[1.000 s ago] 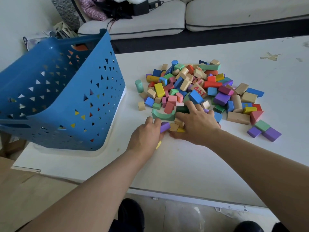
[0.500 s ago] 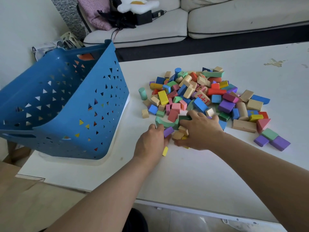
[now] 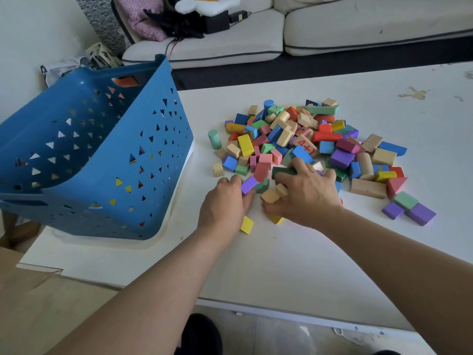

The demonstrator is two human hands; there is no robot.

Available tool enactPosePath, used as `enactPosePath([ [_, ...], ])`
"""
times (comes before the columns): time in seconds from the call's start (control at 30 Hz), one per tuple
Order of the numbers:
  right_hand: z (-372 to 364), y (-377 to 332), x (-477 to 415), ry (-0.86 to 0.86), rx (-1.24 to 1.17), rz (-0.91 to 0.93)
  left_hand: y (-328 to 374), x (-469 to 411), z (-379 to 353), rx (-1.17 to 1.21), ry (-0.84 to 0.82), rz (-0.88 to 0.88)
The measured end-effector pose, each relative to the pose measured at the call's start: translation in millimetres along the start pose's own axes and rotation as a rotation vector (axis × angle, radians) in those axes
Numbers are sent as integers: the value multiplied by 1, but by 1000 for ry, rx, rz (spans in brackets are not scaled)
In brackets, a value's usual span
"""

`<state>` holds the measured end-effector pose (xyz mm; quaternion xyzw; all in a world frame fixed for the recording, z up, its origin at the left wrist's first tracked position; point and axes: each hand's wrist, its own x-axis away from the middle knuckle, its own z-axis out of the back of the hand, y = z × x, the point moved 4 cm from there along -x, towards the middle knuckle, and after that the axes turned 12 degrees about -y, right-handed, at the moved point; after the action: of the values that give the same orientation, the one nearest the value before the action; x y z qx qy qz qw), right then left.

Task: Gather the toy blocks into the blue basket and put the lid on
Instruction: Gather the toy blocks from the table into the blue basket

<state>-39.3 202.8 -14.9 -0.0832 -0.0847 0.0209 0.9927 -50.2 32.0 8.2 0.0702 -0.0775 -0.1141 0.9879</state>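
A pile of coloured wooden toy blocks [image 3: 302,142] lies in the middle of the white table [image 3: 281,265]. The blue basket [image 3: 84,160], with triangle holes in its walls, stands at the table's left end on a white lid [image 3: 176,201] and holds some blocks. My left hand [image 3: 225,203] is at the pile's near edge, closed on a purple block [image 3: 248,185]. Beside it, my right hand [image 3: 304,193] grips a dark green block [image 3: 282,171] and tan blocks [image 3: 271,195]. A yellow block [image 3: 247,224] lies just under my left hand.
A white sofa [image 3: 332,29] with a pillow, a plush toy and dark gear runs behind the table. Purple and green blocks [image 3: 409,208] lie loose at the pile's right. The table's near edge is close to my body, with floor beneath.
Both hands have closed tighter around blocks at the pile's near edge. The purple block has lifted between them. The view has shifted slightly.
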Motion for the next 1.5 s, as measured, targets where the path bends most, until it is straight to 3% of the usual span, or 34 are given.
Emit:
enactPosePath([
  [0.23,4,10,-2,104,-88,-136,2,0,27,44,156,-14],
  [0.43,46,-8,-4,334,-221,-109,12,9,76,101,298,-77],
  [0.67,137,-89,10,498,-427,169,-34,47,204,255,754,-109],
  [0.83,193,-173,5,549,-564,379,-115,65,229,382,867,73],
  [0.97,212,-242,-15,520,-621,499,-166,67,219,370,815,221],
  [1.1,197,-296,-44,326,-570,561,-196,63,205,431,700,345],
  [1.27,166,-305,-70,281,-459,476,-199,57,191,335,504,441],
  [1.5,162,-304,-73,318,-339,437,-194,56,187,301,397,471],
])
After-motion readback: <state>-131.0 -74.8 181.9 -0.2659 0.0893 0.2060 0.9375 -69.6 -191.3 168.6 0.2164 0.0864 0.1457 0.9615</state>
